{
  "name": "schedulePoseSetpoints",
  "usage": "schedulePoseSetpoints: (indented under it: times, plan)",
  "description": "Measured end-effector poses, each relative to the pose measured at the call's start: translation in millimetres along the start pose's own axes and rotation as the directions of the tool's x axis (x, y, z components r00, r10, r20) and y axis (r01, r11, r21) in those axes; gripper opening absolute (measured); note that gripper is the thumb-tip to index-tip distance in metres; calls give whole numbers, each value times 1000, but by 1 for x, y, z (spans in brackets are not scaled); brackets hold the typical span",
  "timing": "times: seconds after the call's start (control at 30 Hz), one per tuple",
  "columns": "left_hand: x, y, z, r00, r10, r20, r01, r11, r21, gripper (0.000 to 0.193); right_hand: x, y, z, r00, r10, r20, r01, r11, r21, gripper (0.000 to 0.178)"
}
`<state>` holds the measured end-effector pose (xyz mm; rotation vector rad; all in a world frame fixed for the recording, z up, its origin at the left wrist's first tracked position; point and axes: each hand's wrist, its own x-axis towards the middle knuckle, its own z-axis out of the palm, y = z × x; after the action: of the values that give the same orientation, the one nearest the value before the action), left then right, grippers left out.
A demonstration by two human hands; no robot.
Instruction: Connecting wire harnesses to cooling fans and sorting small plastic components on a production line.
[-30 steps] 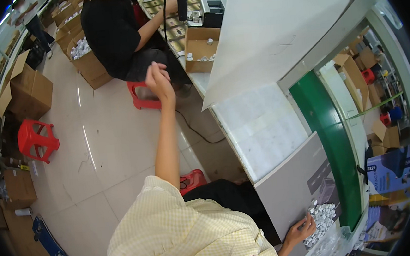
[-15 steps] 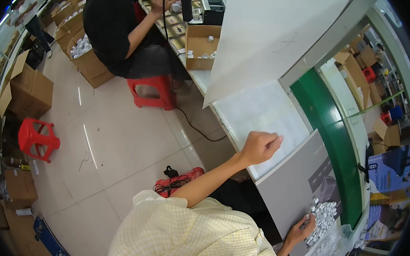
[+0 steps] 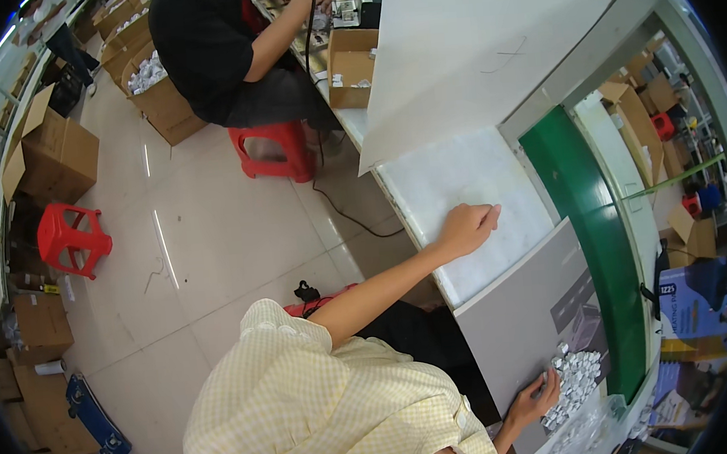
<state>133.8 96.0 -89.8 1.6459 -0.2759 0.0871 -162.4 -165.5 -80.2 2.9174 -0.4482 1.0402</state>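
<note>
My left hand [image 3: 469,229] is curled closed above the white tabletop [image 3: 496,174]; whatever its fingers may hold is hidden. My right hand [image 3: 537,399] is at the near edge of a heap of small silvery-white pieces [image 3: 579,385], its fingers bent and apart from the thumb, the tips against the pieces. The heap lies on a grey printed board [image 3: 508,326]. Beside the heap is crumpled clear plastic [image 3: 581,440].
A white upright panel [image 3: 487,55] divides the bench from a co-worker [image 3: 205,56] seated on a red stool [image 3: 276,153]. An open carton [image 3: 353,91] stands beyond it. A green belt [image 3: 588,209] runs along the right. Another red stool [image 3: 74,241] and cartons stand on the floor.
My left hand stays curled and has shifted slightly up in the view. My right hand remains at the heap, fingers slightly moved. The co-worker's hands have moved up and to the right.
</note>
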Motion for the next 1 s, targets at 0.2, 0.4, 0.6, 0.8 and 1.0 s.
schedulePoseSetpoints:
  times: [0.2,0.4,0.6,0.8,1.0]
  plan:
    - [0,-5,2,998,46,-30,-43,995,94,45,1,4,1,993,-110,42,110,994,-4,21]
    - [0,0,5,999,28,-23,-25,991,128,45,1,5,-1,995,-89,39,89,996,-6,22]
    - [5,-3,7,998,-8,-54,15,992,128,44,2,-6,-2,1000,9,12,-11,994,112,24]
    - [27,12,43,1000,3,-30,-3,1000,6,44,-3,6,1,1000,-21,20,20,999,34,27]
    - [57,-4,84,979,171,-112,-169,985,21,44,-6,7,4,991,12,131,-2,997,-74,30]
